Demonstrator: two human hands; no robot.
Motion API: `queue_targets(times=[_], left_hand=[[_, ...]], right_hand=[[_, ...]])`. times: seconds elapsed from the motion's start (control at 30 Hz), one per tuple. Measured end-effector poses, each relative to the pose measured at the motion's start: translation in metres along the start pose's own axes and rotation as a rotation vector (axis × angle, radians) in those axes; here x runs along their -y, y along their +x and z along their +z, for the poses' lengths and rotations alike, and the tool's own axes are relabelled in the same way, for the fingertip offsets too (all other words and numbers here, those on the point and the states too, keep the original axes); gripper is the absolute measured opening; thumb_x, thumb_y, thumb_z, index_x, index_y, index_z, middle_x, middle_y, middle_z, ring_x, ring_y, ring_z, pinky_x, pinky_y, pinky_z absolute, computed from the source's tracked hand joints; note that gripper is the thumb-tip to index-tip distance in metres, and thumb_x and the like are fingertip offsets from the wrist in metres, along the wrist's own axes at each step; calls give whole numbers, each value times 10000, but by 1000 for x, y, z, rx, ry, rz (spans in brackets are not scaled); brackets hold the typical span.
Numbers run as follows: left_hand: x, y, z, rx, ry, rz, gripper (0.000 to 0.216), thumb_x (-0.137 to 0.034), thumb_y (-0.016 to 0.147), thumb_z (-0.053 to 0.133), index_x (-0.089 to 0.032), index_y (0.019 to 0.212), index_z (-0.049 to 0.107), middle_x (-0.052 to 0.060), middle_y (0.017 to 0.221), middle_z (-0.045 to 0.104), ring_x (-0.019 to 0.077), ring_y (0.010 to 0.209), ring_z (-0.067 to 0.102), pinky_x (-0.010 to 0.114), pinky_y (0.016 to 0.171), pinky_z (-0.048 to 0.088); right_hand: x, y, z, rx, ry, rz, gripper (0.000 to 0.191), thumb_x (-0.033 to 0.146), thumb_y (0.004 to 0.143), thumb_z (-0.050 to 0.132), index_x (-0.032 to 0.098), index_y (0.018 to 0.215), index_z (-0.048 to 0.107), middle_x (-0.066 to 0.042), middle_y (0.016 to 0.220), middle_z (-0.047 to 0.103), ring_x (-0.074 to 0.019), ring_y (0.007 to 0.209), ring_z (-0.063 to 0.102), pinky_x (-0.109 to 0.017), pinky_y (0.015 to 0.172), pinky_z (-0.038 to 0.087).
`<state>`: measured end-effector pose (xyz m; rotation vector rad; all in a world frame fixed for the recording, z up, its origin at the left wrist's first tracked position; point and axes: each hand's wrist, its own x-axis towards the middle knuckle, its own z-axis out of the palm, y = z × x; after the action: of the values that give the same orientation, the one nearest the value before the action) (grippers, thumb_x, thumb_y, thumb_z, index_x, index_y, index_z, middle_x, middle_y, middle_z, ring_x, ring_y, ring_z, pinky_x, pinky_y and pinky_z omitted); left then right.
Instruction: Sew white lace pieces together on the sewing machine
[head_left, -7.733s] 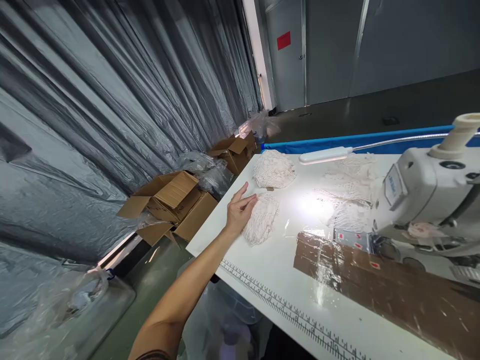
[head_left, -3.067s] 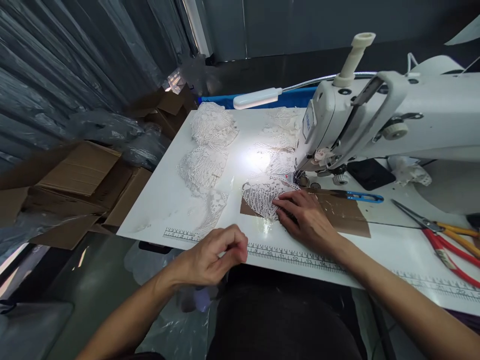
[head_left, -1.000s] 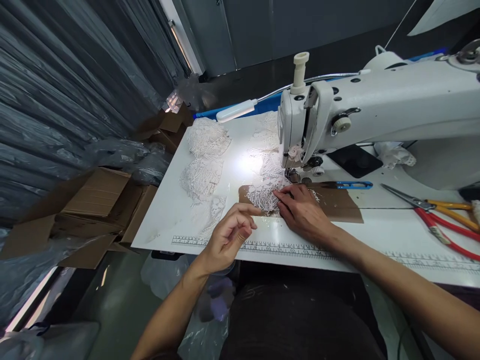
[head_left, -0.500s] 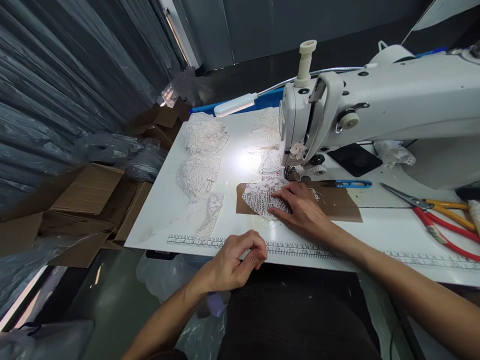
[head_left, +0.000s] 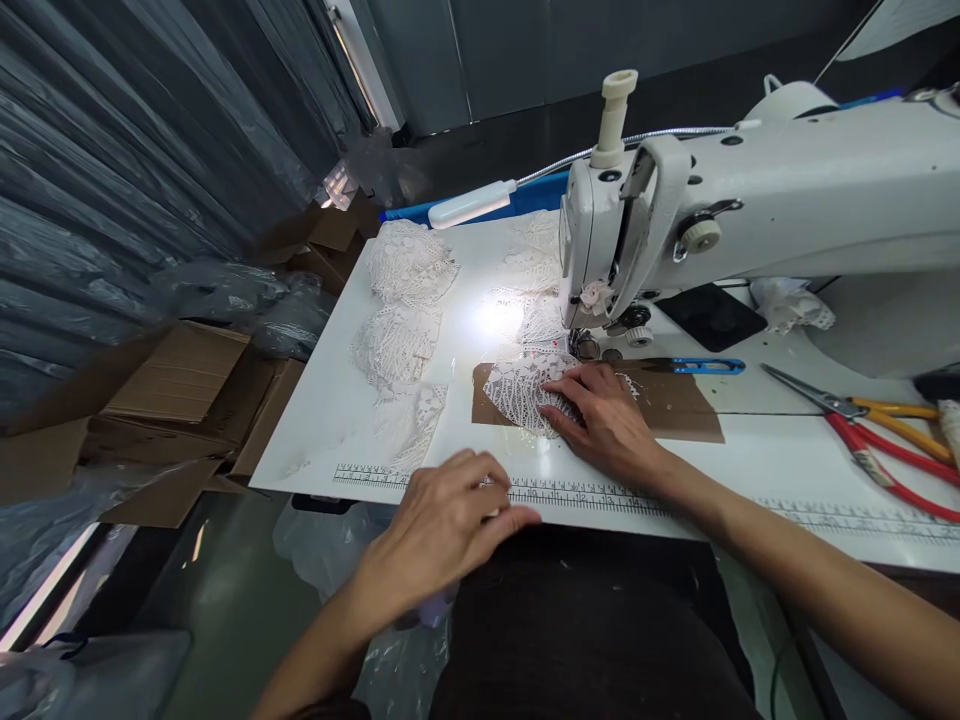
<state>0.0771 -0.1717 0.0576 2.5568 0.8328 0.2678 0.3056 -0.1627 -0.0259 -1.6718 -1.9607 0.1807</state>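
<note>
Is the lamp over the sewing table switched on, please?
On: a bright glare lies on the table beneath the lamp, by the lace.

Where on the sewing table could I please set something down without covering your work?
Bare white strip between right hand on lace piece, ruler markings and red-handled scissors. Crowded by the lace stacks and needle.

- White lace piece (head_left: 519,392): an openwork, leaf-like pattern, lying flat on the brown taped patch of the sewing table just in front of the machine's presser foot. Its right edge is covered by the right hand's fingers pressing on it; its left part spreads out uncovered, brightly lit by the lamp.
</note>
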Motion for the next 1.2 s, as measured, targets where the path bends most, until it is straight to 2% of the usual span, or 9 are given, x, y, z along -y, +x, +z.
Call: queue_targets(times=[0.07,0.3,0.37,0.5,0.57,0.7,0.8,1.0,1.2], left_hand=[[12,15,15,-153,14,-6,207,-344,913,580,-170,974,676,65,953,642,183,865,613,272,656,504],[30,44,56,-207,44,43,202,-181,956,439,-134,815,577,63,855,592,166,782,552,302,690,463],[19,38,51,-59,28,170,210,-129,943,391,-137,786,530,61,820,572,160,743,524,295,668,442],[-4,21,19,547,-263,486,26,-166,879,549,-181,872,529,-1,887,597,111,768,554,204,670,454],[-5,21,2,643,-312,498,76,-221,911,557,-193,841,545,-24,837,596,93,746,572,170,630,457],[22,51,-14,159,-66,260,176,-265,980,448,-161,979,590,62,1003,606,154,889,602,265,735,529],[48,84,-8,-150,188,308,187,-200,964,460,-134,1088,583,115,1119,610,215,972,610,391,795,556],[65,121,19,-133,239,562,218,-200,959,491,-122,1148,567,121,1212,610,209,1093,611,426,947,536],[64,100,26,30,306,521,411,-325,930,559,-110,1274,497,154,1348,525,295,1198,540,469,990,479]], right_hand=[[1,-1,0,-6,-4,-2,284,383,926,498,221,1127,615,-110,1128,590,-314,1055,503,-474,851,439],[0,0,0,-3,31,12,294,333,956,413,220,1111,635,-106,1110,597,-297,1038,508,-459,860,436],[-2,1,0,3,40,13,299,304,956,403,217,1123,635,-101,1109,601,-293,1035,507,-462,868,435],[0,0,-1,0,24,-8,302,208,914,444,199,1154,628,-106,1126,601,-288,1035,508,-472,867,443],[3,-1,-2,-4,31,-48,319,158,885,464,189,1157,627,-108,1099,616,-281,1028,518,-468,859,450],[10,-1,-11,-59,106,-215,314,117,864,480,179,1126,640,-100,1030,653,-249,977,564,-447,843,465],[1,3,-26,-130,143,-202,272,151,876,483,179,1078,664,-102,1031,662,-245,978,581,-422,836,482],[-37,4,-45,-119,-37,129,309,300,923,446,168,1104,659,-103,890,646,-229,738,606,-360,617,496],[-36,-14,-32,27,-88,-23,278,364,915,517,192,1084,655,-123,1054,622,-277,986,571,-411,812,489]])
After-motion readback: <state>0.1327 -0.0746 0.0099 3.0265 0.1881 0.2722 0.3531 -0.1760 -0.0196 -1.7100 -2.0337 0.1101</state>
